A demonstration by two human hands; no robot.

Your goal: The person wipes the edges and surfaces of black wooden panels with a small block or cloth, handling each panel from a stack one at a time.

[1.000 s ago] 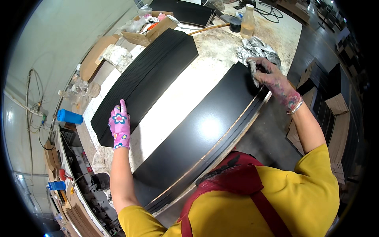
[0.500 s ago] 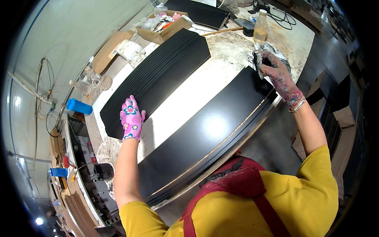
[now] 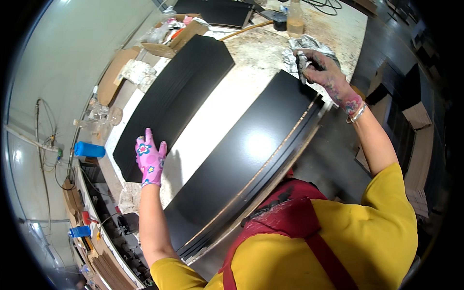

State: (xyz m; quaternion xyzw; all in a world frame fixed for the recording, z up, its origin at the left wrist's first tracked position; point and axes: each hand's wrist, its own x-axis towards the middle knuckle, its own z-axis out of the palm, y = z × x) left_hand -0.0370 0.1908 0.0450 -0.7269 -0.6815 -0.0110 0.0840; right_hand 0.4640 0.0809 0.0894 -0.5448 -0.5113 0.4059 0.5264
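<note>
Since a second ago the right hand (image 3: 331, 79) has shifted a little farther out at the far end of the nearer black panels (image 3: 241, 154), and the left hand (image 3: 152, 162) now shows its thumb spread from the fingers. The left hand, in a pink flowered glove, lies loosely spread over the near end of the left black stack (image 3: 174, 96), holding nothing. The right hand, its glove smeared dark, is curled with thumb and fingers pinching a grey-white wad (image 3: 301, 67); whether the wad touches the panel beneath cannot be told. The nearer panels lie piled along the near right edge of the table (image 3: 256, 43), a speckled tan line running lengthwise between the broad top one and those under it. The left stack lies roughly alongside, with a bare white strip between. Just beyond the right hand sits a crumpled silvery sheet (image 3: 319, 44); farther off stand a clear bottle (image 3: 295, 24) with cloudy amber liquid and a small black pot (image 3: 279, 21), near the end of a thin stick (image 3: 246, 30). At far left is an open cardboard box (image 3: 166, 50) of odds and ends, and at left a blue cylinder (image 3: 89, 149) lies on its side.
</note>
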